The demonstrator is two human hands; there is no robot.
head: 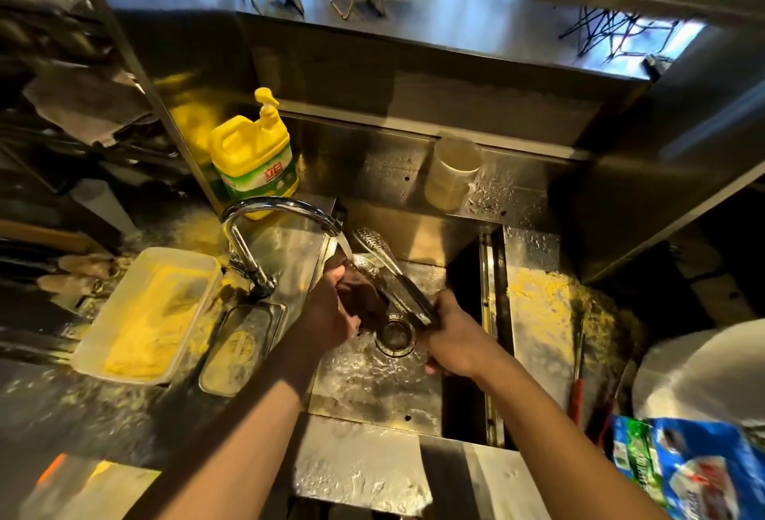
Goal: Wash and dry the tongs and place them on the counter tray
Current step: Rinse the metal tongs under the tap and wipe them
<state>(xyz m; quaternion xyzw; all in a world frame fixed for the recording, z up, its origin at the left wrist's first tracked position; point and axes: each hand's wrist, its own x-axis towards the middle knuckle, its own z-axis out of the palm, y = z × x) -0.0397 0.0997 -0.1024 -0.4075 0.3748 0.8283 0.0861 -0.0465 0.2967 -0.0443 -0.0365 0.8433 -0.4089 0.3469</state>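
Metal tongs [389,267] are held over the steel sink [372,378], their perforated tips raised beneath the water stream from the curved tap [265,225]. The handle end is gripped by the right hand [453,337], fingers closed around it. The left hand [335,312] is curled against the lower tong arm, under the water. A yellow detergent bottle [252,155] stands behind the tap. A clear tub [153,312] of yellow food rests on the bench [538,312] at left.
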